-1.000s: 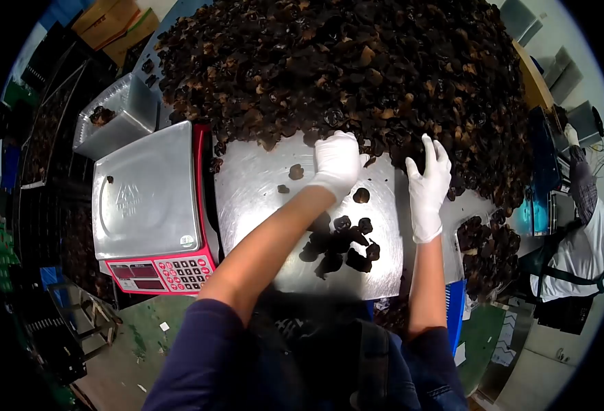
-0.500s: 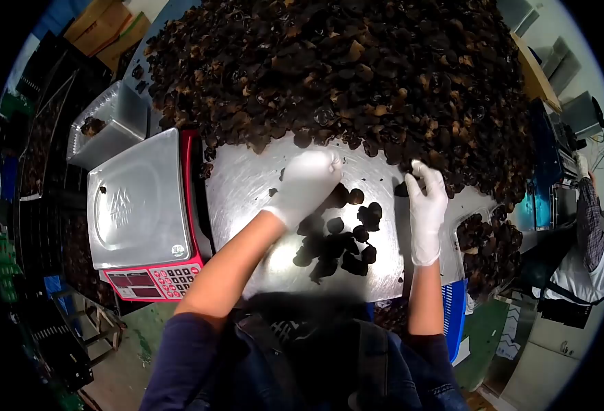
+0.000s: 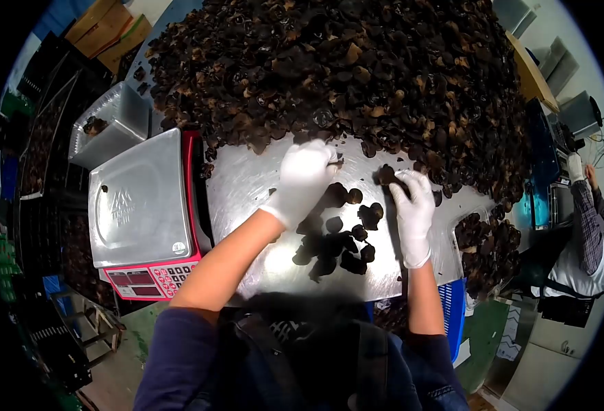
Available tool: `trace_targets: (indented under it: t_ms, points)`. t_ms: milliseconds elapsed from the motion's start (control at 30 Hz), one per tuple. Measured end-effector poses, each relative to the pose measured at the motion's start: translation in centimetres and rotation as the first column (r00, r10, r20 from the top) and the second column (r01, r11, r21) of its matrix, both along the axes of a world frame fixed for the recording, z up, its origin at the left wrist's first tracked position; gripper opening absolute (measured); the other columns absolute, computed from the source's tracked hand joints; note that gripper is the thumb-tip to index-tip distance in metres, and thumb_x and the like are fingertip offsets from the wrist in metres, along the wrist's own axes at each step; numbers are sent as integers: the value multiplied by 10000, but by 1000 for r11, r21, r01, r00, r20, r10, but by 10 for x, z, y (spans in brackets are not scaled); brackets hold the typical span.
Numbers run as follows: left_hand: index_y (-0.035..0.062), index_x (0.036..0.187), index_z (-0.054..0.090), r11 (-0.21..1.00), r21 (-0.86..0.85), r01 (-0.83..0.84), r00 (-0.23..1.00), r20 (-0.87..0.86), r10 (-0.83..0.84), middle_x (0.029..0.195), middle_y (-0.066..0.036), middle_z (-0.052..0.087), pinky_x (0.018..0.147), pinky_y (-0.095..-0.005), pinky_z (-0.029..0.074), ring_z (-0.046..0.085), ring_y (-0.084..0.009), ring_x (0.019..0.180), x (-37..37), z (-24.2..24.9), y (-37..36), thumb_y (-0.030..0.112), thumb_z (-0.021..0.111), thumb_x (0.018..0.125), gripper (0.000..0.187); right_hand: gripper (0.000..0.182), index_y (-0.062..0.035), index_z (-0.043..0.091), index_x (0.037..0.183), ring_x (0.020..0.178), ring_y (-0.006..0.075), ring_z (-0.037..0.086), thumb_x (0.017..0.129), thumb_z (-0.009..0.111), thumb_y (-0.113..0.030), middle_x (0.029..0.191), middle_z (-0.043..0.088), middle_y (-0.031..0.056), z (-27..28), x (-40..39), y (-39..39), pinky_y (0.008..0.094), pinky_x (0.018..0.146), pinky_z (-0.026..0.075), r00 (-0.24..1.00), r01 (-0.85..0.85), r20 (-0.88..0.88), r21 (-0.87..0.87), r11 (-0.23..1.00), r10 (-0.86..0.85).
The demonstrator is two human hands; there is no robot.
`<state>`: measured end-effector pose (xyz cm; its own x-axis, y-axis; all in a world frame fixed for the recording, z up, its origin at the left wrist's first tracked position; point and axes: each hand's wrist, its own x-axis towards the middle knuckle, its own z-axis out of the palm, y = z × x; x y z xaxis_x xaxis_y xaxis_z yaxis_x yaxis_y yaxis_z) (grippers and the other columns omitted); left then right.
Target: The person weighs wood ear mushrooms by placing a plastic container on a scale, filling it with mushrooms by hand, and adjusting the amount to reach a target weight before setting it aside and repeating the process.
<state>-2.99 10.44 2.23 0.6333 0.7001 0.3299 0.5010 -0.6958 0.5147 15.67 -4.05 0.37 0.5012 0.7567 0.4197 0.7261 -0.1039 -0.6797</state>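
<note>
My left hand [image 3: 303,179], in a white glove, is closed near the front edge of a big heap of dark brown, curled pieces that look like wood ear mushrooms [image 3: 343,75]. A small dark bit shows at its fingertips, too little to name. My right hand [image 3: 415,211], gloved the same way, pinches one dark mushroom piece [image 3: 386,175] between thumb and fingers. Below and between the hands, several loose mushroom pieces [image 3: 354,260] lie on the shiny metal surface [image 3: 247,175], partly among the hands' shadows.
A red scale [image 3: 141,198] with a metal pan stands at left, one small crumb on it. Behind it is a clear plastic tub [image 3: 117,120]. At right lie a smaller mushroom pile [image 3: 487,250] and a blue basket [image 3: 452,308]. A co-worker [image 3: 586,253] is at far right.
My right hand has moved slightly left and down, and a mushroom piece now shows in its pinch. The left hand has shifted slightly left.
</note>
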Motion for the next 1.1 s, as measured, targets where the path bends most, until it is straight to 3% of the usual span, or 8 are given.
trace_targets:
  t_ms: [200, 267, 333, 467, 600, 700, 800, 1100]
  points:
    - [40, 974, 713, 936, -289, 201, 971, -68, -230, 839, -129, 694, 706, -323, 542, 689, -235, 777, -54, 20, -14, -13, 673, 772, 213, 338, -78, 707, 1063, 948, 282, 653, 749, 795, -166, 1071, 677, 102, 25, -56, -31, 372, 824, 527, 952, -301, -5, -187, 935, 306]
    - [38, 1012, 722, 765, -592, 253, 949, -3, -316, 813, -91, 688, 712, -278, 536, 675, -152, 763, -57, 33, -6, 4, 694, 800, 216, 338, -81, 710, 1066, 982, 287, 653, 755, 802, -175, 1097, 679, 105, 36, -53, -38, 374, 859, 519, 943, -310, -174, -159, 937, 283]
    - [15, 1016, 717, 696, -717, 43, 994, -39, -102, 840, -76, 690, 777, -276, 538, 659, -150, 792, -45, 29, 4, 40, 697, 827, 191, 315, -47, 698, 1087, 1094, 294, 606, 804, 762, -169, 1141, 663, 129, 33, -24, -38, 393, 947, 471, 997, -76, -35, -176, 981, 71]
    - [9, 1112, 681, 984, -180, 0, 1000, -9, -2, 1109, -158, 657, 949, -367, 491, 621, -322, 1055, -27, 2, 18, 69, 641, 850, 272, 420, -44, 620, 1242, 1185, 367, 527, 867, 697, -217, 1281, 568, 224, -2, 27, -24, 434, 992, 428, 829, 393, 467, -96, 914, -307]
    - [28, 1143, 676, 978, -125, 165, 986, 1, -166, 1104, -155, 646, 959, -383, 482, 595, -326, 1073, -28, -20, 4, 98, 653, 851, 301, 386, -75, 639, 1233, 1171, 357, 548, 859, 715, -135, 1261, 591, 195, 6, -17, -39, 419, 1023, 431, 975, 82, 222, -297, 951, -14]
    - [37, 1117, 686, 989, -143, 47, 980, -184, -74, 1073, -134, 641, 921, -368, 493, 603, -308, 1040, -36, -5, -8, 82, 644, 872, 252, 327, -30, 646, 1193, 1161, 313, 549, 867, 668, -37, 1191, 605, 151, 17, -34, -56, 386, 1025, 427, 989, 74, 138, -172, 982, -50]
    - [18, 1052, 693, 923, -383, -47, 998, -60, 27, 973, -136, 635, 860, -392, 500, 627, -317, 917, -41, 13, -11, 61, 628, 873, 195, 278, -29, 653, 1170, 1120, 313, 553, 897, 600, -30, 1173, 605, 146, 2, -10, -56, 381, 996, 436, 985, 173, 19, -111, 979, -172]
    - [32, 1047, 702, 972, -160, 174, 983, -31, -181, 975, -157, 632, 887, -423, 492, 609, -321, 994, 1, -22, -20, 118, 586, 861, 235, 255, -12, 685, 1107, 901, 262, 650, 862, 703, -79, 970, 656, 130, 8, -13, 5, 339, 820, 509, 998, -61, -16, -227, 972, 59]
